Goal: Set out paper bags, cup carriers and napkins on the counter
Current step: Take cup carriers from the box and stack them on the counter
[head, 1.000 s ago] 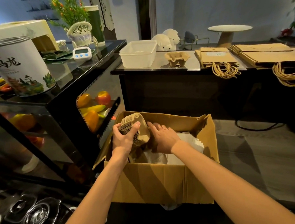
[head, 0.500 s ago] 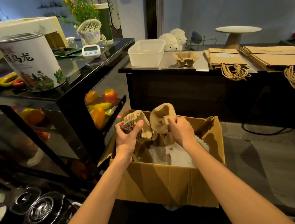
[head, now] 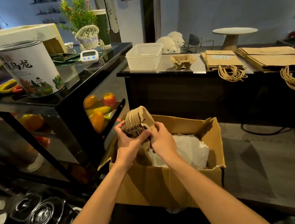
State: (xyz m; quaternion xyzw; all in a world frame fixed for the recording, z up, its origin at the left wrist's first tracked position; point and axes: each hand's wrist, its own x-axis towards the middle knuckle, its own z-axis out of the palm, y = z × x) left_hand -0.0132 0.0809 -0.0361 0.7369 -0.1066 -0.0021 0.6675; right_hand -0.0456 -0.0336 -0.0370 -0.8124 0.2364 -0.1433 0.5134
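- The stack (head: 138,122) of nested pulp cup carriers stands on edge between both hands, just above the open box (head: 163,184).
- The left hand (head: 127,143) is curled round the stack's left side, with its thumb laid across the ribbed rims. The right hand (head: 161,140) pinches the stack's near right edge with bent fingers. Neither hand is spread.
- Moulded pulp like this is probably light and fairly stiff, and rough enough not to slip. The rims look thin, so a hard squeeze could crush or tear them.
- Because the pieces are only nested, they may fan out or slide apart if held by one end alone.
- The safest hold is likely across the full thickness, one hand on each outer face. That way the pressure runs through the whole nest rather than onto a single rim.
- The napkins (head: 190,152) lie in the box, below and to the right of the hands. They look soft and limp, so they are best scooped from underneath as one pile.
- Beyond the hands, on the worktop (head: 165,66), a lone carrier (head: 183,61) sits between a tub (head: 143,57) and the bags (head: 222,59). The bags lie flat in two piles, with their cord handles hanging over the edge.
- The stack probably belongs up there beside the lone carrier. The raised box flap beyond the hands might catch it on the way.
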